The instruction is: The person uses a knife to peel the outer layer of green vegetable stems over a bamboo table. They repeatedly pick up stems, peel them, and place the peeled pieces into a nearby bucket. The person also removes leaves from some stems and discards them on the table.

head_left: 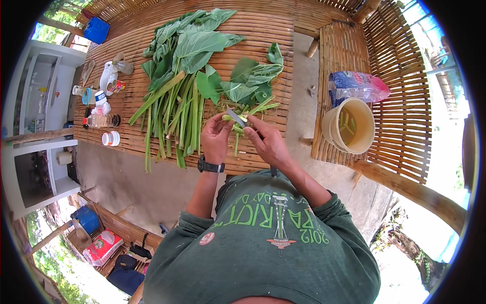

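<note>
My left hand [215,139], with a black watch on its wrist, pinches a short green stalk [227,117] over the near edge of the bamboo table [268,33]. My right hand [266,141] grips a knife [236,118], its handle mostly hidden by the fingers. The grey blade lies across the stalk, between the fingertips of both hands. Just beyond them are green scraps and a small heap of leaves [248,76]. To the left, a large bundle of long green stalks [174,119] with broad leaves [200,48] lies on the slats, some stalk ends hanging over the near edge.
A cream bucket [331,126] holding liquid and cut green pieces stands on the bamboo bench at right. Behind it lies a blue and pink plastic bag [357,87]. At the table's left are a clear bottle [104,120], a white jar [111,138] and other containers.
</note>
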{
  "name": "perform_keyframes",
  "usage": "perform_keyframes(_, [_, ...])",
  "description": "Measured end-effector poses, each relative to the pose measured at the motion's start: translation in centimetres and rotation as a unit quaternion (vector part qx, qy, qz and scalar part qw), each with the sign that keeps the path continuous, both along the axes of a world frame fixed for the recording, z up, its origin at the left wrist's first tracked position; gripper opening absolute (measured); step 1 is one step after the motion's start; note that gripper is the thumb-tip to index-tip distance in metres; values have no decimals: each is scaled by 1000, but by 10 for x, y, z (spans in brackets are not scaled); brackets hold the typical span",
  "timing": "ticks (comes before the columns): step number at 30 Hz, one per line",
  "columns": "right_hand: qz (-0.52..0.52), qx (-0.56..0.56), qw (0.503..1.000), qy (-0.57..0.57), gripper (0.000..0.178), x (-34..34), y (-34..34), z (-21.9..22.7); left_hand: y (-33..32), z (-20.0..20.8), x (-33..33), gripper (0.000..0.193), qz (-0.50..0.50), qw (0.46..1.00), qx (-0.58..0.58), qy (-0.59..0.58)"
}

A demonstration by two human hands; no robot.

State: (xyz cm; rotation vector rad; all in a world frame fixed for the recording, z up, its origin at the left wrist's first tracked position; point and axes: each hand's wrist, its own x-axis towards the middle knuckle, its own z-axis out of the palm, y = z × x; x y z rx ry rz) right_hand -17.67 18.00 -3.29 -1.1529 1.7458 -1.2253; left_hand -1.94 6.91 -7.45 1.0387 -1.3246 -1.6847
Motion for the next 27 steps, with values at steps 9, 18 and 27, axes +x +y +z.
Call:
perform_keyframes(9, [49,-33,998,7,51,12,-5,11,9,5,-7,26,50,985,-160,-50])
perform_keyframes(18, [-24,-103,986,-128,48,21,-9,-17,15,15,-8,28,25,967,-236,-91])
perform_keyframes(27, [-209,138,921,-300,46,-37,8,-98,5,17,2,25,73,987,-140,-18])
